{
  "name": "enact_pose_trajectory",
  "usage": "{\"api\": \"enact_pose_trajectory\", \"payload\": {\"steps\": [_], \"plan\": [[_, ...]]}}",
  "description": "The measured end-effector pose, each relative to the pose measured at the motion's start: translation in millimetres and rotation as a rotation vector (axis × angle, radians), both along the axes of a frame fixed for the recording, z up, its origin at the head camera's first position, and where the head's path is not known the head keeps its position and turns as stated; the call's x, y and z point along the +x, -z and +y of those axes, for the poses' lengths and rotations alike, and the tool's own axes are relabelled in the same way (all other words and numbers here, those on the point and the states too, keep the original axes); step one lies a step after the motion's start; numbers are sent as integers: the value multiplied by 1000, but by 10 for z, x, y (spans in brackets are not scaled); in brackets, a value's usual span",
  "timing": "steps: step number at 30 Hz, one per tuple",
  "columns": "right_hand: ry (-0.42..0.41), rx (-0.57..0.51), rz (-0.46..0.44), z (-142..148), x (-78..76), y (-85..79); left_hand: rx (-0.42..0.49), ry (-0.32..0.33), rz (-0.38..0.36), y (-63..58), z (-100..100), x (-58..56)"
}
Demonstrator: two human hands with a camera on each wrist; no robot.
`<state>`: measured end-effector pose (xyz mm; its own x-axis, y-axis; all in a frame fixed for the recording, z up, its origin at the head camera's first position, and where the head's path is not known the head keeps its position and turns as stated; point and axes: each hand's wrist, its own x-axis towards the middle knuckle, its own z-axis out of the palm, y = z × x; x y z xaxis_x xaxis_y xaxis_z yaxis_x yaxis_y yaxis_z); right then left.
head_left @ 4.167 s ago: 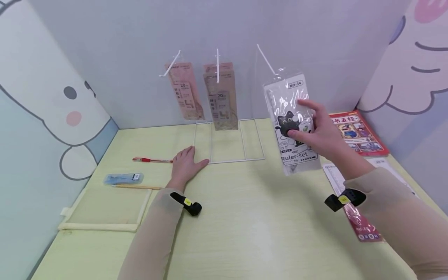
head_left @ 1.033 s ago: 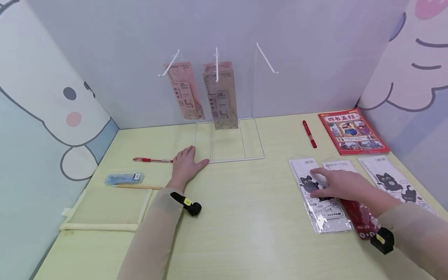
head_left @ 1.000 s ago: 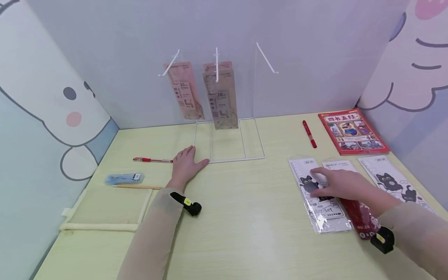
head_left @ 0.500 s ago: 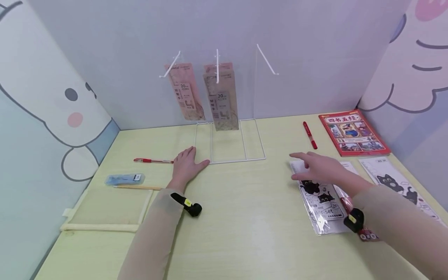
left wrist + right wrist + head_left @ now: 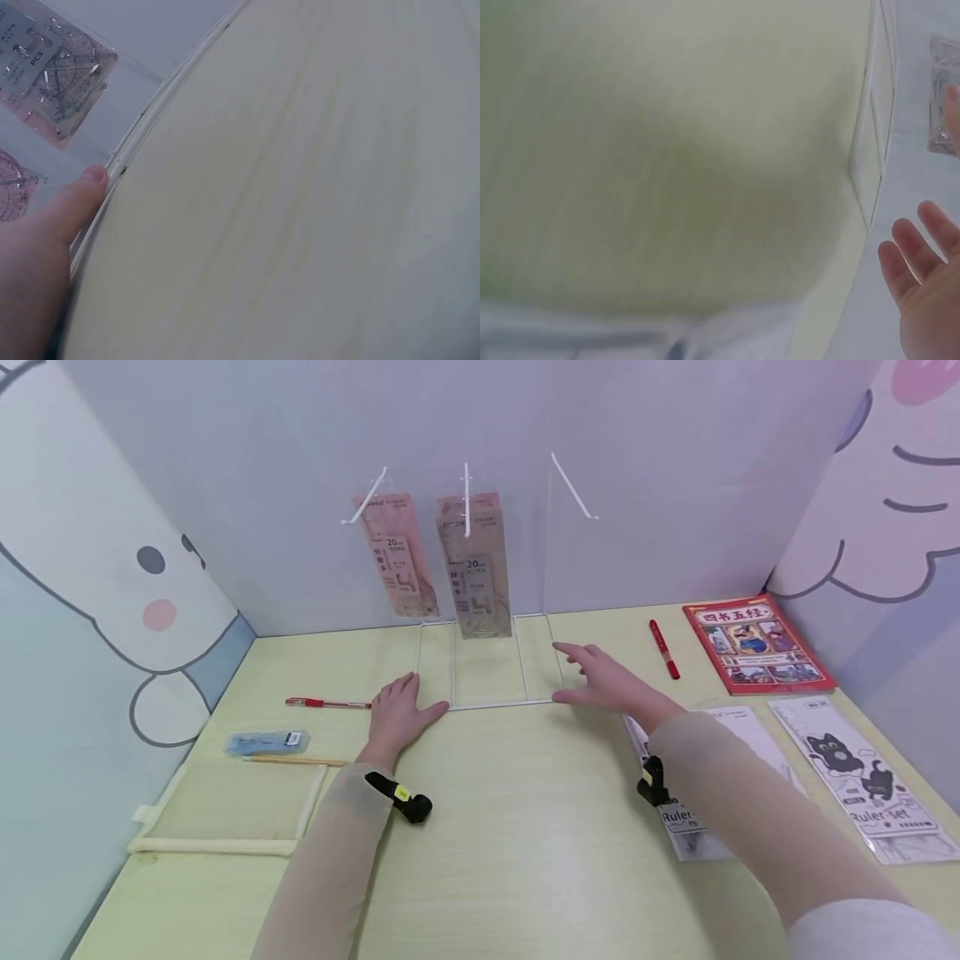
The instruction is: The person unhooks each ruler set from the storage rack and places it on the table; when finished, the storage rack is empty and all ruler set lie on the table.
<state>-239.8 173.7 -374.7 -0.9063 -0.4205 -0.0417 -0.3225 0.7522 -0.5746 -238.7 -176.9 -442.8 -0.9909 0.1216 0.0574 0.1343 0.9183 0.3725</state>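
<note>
My left hand rests on the table at the left front corner of the white wire display rack, its thumb along the rack's base in the left wrist view. My right hand is at the base's right side, fingers spread and holding nothing. Two hooks carry flat packs: a pink ruler pack on the left and a brownish pack, with another behind it, in the middle. The right hook is bare. A cat-print ruler set lies on the table, partly hidden by my right sleeve.
At right lie a second cat-print ruler set, a red book and a red pen. On the left are another red pen, a blue packet, a pencil and a mesh pouch.
My right hand took the ruler set from the right hook and laid it on the table at right. It then let go and moved left to the rack. My left hand stayed put.
</note>
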Motion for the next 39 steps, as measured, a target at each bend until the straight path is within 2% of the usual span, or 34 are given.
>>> {"api": "enact_pose_trajectory", "payload": {"steps": [11,20,39], "plan": [[23,-116,58,-420,-226,-163,1,2,6,11,-20,-7],[31,-147,76,-691,-288,-312,4,15,16,-1,-32,-5],[28,-180,122,-908,-418,-454,-36,5,-2,-10,8,-15]]}}
